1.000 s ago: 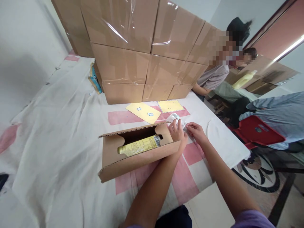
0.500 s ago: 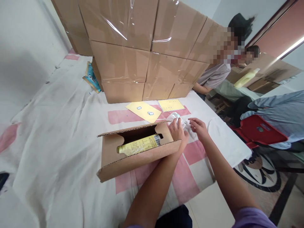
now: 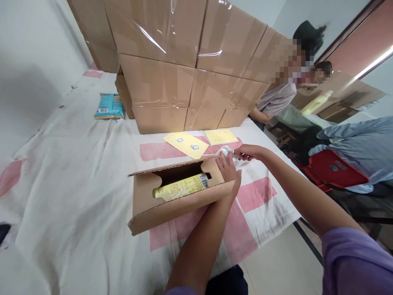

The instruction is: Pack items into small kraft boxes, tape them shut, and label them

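An open cardboard box [image 3: 181,215] stands in front of me, with a yellow printed bottle or pack [image 3: 181,188] inside it. My left hand [image 3: 229,170] lies at the box's right end, fingers spread, their tips at a small white crumpled item [image 3: 225,150] just beyond. From the right, my right hand [image 3: 248,151] reaches to the same item with curled fingers. What those fingers grip is too small and hidden to make out. Two yellow sheets lie behind the box, one with small blue-edged labels [image 3: 187,144], the other [image 3: 221,136] with small marks.
Taped cartons [image 3: 159,82] are stacked along the back of the cloth-covered table [image 3: 76,184]. A blue packet [image 3: 109,106] lies flat beside them. To the right, a person [image 3: 276,100] is behind the cartons, and another sits on a red chair [image 3: 337,166].
My right hand has moved left to the white item, its fingers curling and its elbow swinging outward. The blue packet has fallen from leaning on the cartons to lying flat. My left hand stays put.
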`<control>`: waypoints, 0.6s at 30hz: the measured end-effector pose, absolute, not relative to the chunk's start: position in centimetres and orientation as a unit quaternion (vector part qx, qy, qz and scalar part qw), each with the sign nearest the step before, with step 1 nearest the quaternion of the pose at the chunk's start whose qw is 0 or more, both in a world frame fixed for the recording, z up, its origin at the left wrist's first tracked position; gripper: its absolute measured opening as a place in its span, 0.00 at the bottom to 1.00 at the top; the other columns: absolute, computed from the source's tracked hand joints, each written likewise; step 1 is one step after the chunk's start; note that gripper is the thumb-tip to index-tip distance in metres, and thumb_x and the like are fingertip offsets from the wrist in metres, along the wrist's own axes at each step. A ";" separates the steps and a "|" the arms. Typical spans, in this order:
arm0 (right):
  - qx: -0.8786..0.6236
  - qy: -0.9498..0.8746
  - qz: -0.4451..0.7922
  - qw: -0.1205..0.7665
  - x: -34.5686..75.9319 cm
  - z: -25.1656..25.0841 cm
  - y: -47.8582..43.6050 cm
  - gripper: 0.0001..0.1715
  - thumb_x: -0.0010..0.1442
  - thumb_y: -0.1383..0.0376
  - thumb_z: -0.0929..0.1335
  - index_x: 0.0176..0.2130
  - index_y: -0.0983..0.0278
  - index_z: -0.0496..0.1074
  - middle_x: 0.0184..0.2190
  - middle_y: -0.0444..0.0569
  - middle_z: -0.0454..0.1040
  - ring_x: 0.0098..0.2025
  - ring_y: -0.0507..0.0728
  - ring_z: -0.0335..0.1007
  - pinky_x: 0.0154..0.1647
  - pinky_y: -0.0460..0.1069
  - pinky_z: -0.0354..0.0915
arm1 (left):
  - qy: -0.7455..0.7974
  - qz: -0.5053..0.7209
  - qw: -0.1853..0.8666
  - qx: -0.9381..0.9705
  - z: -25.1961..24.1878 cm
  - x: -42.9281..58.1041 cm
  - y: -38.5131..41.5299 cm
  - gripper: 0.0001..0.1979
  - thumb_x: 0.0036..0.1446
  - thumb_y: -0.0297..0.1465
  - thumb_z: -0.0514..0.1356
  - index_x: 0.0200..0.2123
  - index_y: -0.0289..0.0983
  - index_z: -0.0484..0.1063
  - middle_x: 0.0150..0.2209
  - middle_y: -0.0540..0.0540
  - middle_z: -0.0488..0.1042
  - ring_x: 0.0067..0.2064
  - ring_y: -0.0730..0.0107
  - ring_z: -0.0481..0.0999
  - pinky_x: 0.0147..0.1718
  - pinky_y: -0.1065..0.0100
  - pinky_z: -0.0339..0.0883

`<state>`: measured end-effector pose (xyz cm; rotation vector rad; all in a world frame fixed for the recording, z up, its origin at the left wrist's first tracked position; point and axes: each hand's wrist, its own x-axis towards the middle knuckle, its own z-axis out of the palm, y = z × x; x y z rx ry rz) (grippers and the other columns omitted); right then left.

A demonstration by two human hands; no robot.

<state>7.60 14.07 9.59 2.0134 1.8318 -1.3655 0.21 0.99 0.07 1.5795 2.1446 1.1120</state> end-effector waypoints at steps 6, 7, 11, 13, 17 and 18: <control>0.683 0.580 -0.440 0.066 6.9 9.4 13.7 0.15 0.49 0.63 0.71 0.21 0.63 0.62 0.18 0.45 0.66 0.16 0.50 0.62 0.14 0.44 0.53 | 0.746 0.390 0.121 0.526 -0.5 0.3 1.5 0.44 0.51 0.36 0.71 0.68 0.42 0.56 0.72 0.36 0.53 0.69 0.46 0.58 0.64 0.46 0.60; 0.687 0.577 -0.438 0.064 6.9 9.3 13.5 0.15 0.50 0.63 0.71 0.21 0.63 0.61 0.19 0.46 0.66 0.17 0.51 0.65 0.15 0.45 0.56 | 0.745 0.392 0.121 0.526 -0.5 0.2 1.5 0.43 0.51 0.35 0.71 0.67 0.43 0.57 0.72 0.37 0.53 0.69 0.46 0.58 0.64 0.46 0.60; 0.690 0.576 -0.435 0.050 7.0 9.2 13.1 0.15 0.50 0.63 0.70 0.21 0.63 0.61 0.19 0.46 0.67 0.19 0.52 0.68 0.16 0.45 0.62 | 0.745 0.399 0.120 0.521 -0.7 0.2 1.6 0.40 0.52 0.35 0.70 0.66 0.45 0.58 0.71 0.38 0.55 0.69 0.46 0.60 0.64 0.46 0.61; 0.690 0.579 -0.433 0.043 7.0 9.1 13.0 0.14 0.50 0.63 0.71 0.22 0.63 0.62 0.19 0.46 0.66 0.19 0.53 0.68 0.17 0.45 0.63 | 0.746 0.401 0.118 0.518 -0.7 0.3 1.6 0.40 0.52 0.34 0.70 0.66 0.45 0.58 0.72 0.38 0.54 0.69 0.46 0.59 0.64 0.47 0.61; 0.693 0.583 -0.423 0.033 6.9 9.0 12.8 0.11 0.49 0.63 0.72 0.26 0.65 0.67 0.20 0.46 0.68 0.19 0.54 0.69 0.17 0.47 0.65 | 0.747 0.400 0.121 0.518 -0.7 0.3 1.7 0.41 0.51 0.32 0.70 0.66 0.44 0.59 0.71 0.38 0.55 0.69 0.45 0.59 0.65 0.47 0.58; 0.694 0.584 -0.421 0.031 6.8 9.0 12.7 0.11 0.48 0.63 0.73 0.26 0.65 0.67 0.20 0.46 0.68 0.19 0.54 0.69 0.18 0.47 0.66 | 0.747 0.400 0.122 0.518 -0.7 0.3 1.7 0.41 0.51 0.32 0.70 0.67 0.44 0.58 0.71 0.38 0.55 0.69 0.46 0.59 0.66 0.47 0.58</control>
